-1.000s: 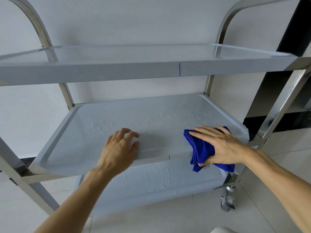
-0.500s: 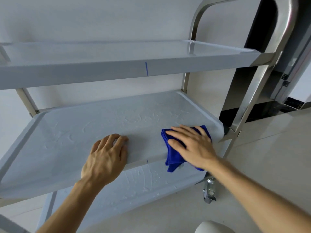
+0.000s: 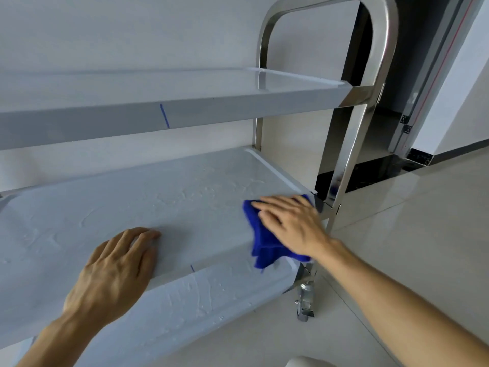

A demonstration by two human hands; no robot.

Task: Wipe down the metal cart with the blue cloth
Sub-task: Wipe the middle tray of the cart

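Observation:
The metal cart has three shelves between shiny steel uprights (image 3: 352,144). Its middle shelf (image 3: 148,207) carries a wrinkled pale film. A folded blue cloth (image 3: 260,243) lies at that shelf's front right corner and hangs over the front lip. My right hand (image 3: 291,225) presses flat on the cloth with straight, spread fingers pointing left. My left hand (image 3: 116,268) rests over the front edge of the middle shelf, fingers lightly bent on the surface, holding nothing.
The top shelf (image 3: 185,115) overhangs the middle one, with a blue mark on its front edge. The bottom shelf (image 3: 201,298) shows below. A caster wheel (image 3: 304,305) stands on the pale tiled floor at the right. A white wall is behind, a dark doorway at the right.
The view has swung right and closer. My right hand has slid the cloth right, into the shelf's front right corner. My left hand keeps its place on the front edge.

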